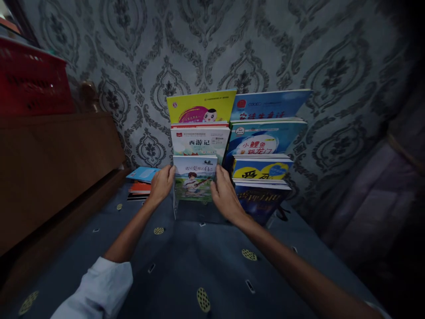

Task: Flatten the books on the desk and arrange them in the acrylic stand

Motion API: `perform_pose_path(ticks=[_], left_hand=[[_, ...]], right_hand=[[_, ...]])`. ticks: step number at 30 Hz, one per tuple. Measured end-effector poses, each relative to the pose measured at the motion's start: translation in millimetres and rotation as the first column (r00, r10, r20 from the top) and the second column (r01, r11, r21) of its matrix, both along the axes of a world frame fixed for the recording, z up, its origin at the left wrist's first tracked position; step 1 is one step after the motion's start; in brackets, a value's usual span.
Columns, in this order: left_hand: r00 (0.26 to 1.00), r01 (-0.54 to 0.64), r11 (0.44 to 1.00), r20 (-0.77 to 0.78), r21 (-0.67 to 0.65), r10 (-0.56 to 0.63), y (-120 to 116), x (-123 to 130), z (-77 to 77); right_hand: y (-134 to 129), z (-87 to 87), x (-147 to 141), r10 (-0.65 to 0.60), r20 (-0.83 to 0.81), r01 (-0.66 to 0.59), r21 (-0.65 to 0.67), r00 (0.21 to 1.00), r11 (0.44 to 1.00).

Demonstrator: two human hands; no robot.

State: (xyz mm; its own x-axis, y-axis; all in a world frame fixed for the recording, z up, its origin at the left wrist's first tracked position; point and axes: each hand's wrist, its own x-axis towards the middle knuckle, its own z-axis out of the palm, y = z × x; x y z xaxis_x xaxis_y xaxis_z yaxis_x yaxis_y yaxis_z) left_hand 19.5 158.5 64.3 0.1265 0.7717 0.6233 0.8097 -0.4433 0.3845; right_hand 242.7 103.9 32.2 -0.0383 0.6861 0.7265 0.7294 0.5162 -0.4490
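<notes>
Between my two hands stands a small book (195,179) with a child playing guitar on its green and white cover. My left hand (162,182) grips its left edge, and my right hand (226,192) holds the right edge. The book is upright at the front of a clear stand (186,210). Behind it rise a white book (201,141) and a taller yellow book (201,106). To the right, a second column holds a blue book (272,102), a teal book (265,137), a yellow and blue book (260,169) and a dark blue book (259,199).
Several thin books (142,175) lie flat left of the stand. A wooden headboard or cabinet (56,164) and a red basket (33,79) are at the left. Patterned wallpaper (199,53) is behind; a pale curtain (378,190) hangs at the right. Dark patterned cloth (179,274) covers the surface.
</notes>
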Motion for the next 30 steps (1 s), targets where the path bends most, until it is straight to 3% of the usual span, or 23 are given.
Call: perform_pose_path(ticks=[8,21,30], left_hand=[[0.999,0.022,1.0,-0.039,0.011,-0.021,-19,-2,0.3],[0.996,0.084,0.996,0.029,0.025,-0.085,-36,-7,-7.0],[0.992,0.119,0.993,0.033,-0.025,-0.118,-41,-14,-19.9]], right_hand=[[-15,-6.7,1,0.037,-0.017,-0.037,0.001,0.999,0.999],[-39,-14.6,0,0.066,-0.017,-0.067,-0.043,0.998,0.997],[-45,-24.5,1,0.065,-0.036,-0.067,-0.037,0.997,0.997]])
